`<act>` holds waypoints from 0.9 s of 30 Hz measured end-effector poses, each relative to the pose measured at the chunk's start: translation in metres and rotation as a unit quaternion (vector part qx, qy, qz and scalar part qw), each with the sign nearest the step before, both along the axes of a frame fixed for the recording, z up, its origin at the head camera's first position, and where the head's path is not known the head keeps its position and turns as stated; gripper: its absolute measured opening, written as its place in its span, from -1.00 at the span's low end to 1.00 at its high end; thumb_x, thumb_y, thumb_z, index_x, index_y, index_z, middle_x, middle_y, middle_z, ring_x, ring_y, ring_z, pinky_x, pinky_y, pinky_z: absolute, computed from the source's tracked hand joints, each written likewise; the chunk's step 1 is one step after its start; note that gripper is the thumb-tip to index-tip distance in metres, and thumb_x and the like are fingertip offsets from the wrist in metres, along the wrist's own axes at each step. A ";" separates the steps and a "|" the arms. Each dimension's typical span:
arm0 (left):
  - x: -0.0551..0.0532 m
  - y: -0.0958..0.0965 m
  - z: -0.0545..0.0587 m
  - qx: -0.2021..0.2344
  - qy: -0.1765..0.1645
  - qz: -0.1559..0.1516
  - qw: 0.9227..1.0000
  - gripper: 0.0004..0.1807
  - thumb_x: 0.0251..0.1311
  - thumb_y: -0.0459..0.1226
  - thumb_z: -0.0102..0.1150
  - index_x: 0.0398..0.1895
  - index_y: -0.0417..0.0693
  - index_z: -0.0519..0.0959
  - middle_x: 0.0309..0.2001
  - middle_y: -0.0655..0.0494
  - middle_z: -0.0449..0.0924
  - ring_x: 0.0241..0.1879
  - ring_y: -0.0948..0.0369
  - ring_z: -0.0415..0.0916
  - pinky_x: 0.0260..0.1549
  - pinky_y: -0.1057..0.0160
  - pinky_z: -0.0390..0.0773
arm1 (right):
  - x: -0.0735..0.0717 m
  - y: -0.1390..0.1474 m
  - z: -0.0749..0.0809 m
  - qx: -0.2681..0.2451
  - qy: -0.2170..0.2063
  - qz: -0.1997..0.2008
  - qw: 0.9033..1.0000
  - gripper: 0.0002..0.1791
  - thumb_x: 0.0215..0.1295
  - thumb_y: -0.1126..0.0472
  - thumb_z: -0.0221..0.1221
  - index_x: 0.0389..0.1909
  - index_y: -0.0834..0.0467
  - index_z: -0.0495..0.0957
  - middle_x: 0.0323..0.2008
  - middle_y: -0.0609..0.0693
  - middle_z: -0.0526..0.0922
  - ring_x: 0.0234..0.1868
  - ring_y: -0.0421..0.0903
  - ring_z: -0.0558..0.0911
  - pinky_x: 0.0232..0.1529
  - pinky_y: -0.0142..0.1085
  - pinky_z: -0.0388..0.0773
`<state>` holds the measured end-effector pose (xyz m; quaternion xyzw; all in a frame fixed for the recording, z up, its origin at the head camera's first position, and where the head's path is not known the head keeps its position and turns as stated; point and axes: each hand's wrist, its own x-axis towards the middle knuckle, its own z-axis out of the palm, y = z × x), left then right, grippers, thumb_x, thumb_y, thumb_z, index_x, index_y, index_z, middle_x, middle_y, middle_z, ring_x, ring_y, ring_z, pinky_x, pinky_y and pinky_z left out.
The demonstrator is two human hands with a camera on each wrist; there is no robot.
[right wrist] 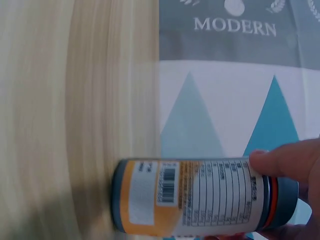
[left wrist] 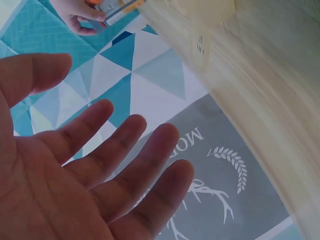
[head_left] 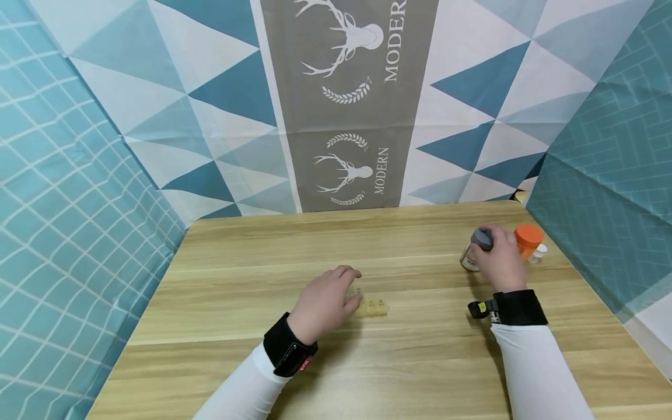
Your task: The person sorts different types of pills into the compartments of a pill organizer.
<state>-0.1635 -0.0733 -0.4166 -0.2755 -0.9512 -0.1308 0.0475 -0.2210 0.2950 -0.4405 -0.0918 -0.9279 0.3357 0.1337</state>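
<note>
At the right of the table, my right hand [head_left: 501, 262] pinches a supplement bottle [head_left: 467, 261] near its dark cap, thumb and fingers on opposite sides. The right wrist view shows the bottle's orange and white label with a printed table and barcode [right wrist: 169, 186]. Whether its base touches the table is unclear. My left hand [head_left: 325, 300] hovers beside a yellowish translucent pill organizer [head_left: 375, 308], partly covering it in the head view. In the left wrist view its fingers [left wrist: 150, 155] are spread and loosely bent, holding nothing; the organizer [left wrist: 201, 47] appears beyond them.
An orange-capped bottle [head_left: 529, 234] and a small white-capped bottle [head_left: 538, 253] stand just right of my right hand. Patterned cloth [head_left: 231, 105] hangs behind the wooden table [head_left: 252, 245] and along both sides. Something yellow [head_left: 521, 196] peeks out at the back right corner.
</note>
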 end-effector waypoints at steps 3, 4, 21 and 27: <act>0.001 0.000 -0.003 0.021 -0.002 0.000 1.000 -0.53 0.37 -0.03 0.12 0.23 -0.05 0.48 0.17 0.08 0.54 0.14 0.12 0.52 0.05 0.14 0.54 | 0.000 -0.011 0.003 -0.003 -0.003 0.033 0.999 -0.42 0.44 0.07 0.12 0.37 0.22 0.27 0.27 0.46 0.20 0.17 0.42 0.37 0.10 0.32 0.35; 0.001 0.000 -0.003 0.026 -0.002 0.001 1.000 -0.53 0.36 -0.02 0.13 0.23 -0.05 0.48 0.17 0.08 0.54 0.14 0.13 0.52 0.04 0.15 0.55 | 0.001 -0.016 0.005 -0.002 -0.001 0.045 0.999 -0.42 0.44 0.06 0.13 0.36 0.22 0.29 0.27 0.45 0.22 0.16 0.41 0.37 0.10 0.32 0.36; 0.013 0.019 0.002 0.187 -0.131 0.012 0.973 -0.17 0.19 0.06 0.34 0.44 -0.05 0.27 0.32 0.01 0.42 0.21 0.11 0.46 0.10 0.08 0.51 | 0.075 -0.145 0.040 0.029 0.068 0.256 0.964 -0.46 0.22 0.13 0.37 0.20 0.09 0.46 0.07 0.06 0.48 -0.11 -0.08 0.57 -0.22 -0.21 0.60; 0.016 0.015 0.002 0.210 -0.152 -0.006 0.966 -0.34 0.18 -0.07 0.37 0.31 0.00 0.38 0.14 0.16 0.55 0.06 0.27 0.51 0.01 0.20 0.53 | 0.091 -0.165 0.040 0.048 0.070 0.286 0.955 -0.44 0.17 0.05 0.42 0.16 0.01 0.47 0.08 -0.05 0.49 -0.13 -0.19 0.56 -0.24 -0.30 0.58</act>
